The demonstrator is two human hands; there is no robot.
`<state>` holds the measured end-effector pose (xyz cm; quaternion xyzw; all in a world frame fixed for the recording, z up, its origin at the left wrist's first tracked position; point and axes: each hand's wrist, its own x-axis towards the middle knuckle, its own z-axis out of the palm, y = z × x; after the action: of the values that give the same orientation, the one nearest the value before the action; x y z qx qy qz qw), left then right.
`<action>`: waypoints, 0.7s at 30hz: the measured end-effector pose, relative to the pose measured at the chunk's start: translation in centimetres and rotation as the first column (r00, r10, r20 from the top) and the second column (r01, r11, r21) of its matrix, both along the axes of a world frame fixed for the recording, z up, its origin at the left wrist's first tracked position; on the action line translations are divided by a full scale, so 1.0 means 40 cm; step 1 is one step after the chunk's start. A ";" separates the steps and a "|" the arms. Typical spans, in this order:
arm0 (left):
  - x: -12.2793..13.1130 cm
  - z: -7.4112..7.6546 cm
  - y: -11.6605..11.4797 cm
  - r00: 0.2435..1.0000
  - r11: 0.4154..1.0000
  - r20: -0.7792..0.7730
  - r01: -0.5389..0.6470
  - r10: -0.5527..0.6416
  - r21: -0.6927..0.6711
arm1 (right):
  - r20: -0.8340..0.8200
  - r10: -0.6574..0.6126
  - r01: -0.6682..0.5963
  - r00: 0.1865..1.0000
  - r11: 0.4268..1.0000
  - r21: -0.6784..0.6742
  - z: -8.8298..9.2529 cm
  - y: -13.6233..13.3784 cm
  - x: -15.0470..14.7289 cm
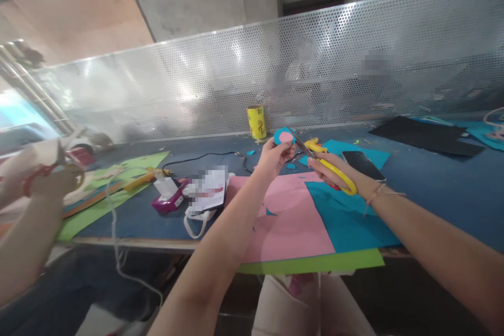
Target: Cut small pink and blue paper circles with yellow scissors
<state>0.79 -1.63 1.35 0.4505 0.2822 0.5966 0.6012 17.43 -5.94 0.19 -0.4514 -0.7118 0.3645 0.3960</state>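
Observation:
Pinched in my left hand [275, 156] is a small round paper piece [285, 137], pink in the middle with a blue rim. My right hand [334, 170] grips a pair of scissors [346, 181] with yellow handles, and their metal blades reach the edge of the round piece. Below both hands lies a pink paper sheet [291, 220], with a blue sheet [350, 215] beside it and a green sheet [315, 262] underneath. Small blue scraps [271, 211] rest on the pink sheet. My left fingertips partly cover the round piece.
A yellow can [256, 122] stands by the perforated metal screen [197, 84]. A phone [362, 164] lies to the right, near black paper [421, 136]. At left are a purple power strip [169, 199], a white cable [114, 220] and a co-worker's hands [55, 178] with scissors.

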 end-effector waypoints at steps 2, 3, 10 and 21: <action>0.000 -0.001 0.001 1.000 1.000 0.000 -0.002 0.002 -0.001 | 0.009 -0.003 0.003 1.000 1.000 0.005 -0.002 0.002 0.000; 0.000 -0.002 0.002 1.000 1.000 0.001 -0.001 0.001 -0.001 | 0.009 -0.005 0.005 1.000 1.000 0.004 -0.003 0.002 0.000; -0.003 -0.004 0.007 1.000 1.000 -0.003 0.008 -0.008 0.011 | 0.024 -0.004 0.005 1.000 0.999 -0.040 0.002 -0.008 0.001; -0.003 -0.002 0.005 1.000 1.000 -0.006 -0.005 0.005 0.008 | 0.040 -0.028 0.030 0.999 0.998 -0.053 0.003 -0.008 0.001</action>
<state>0.68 -1.44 1.27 0.4540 0.2825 0.5981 0.5969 17.46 -6.25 0.32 -0.4790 -0.7030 0.3685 0.3748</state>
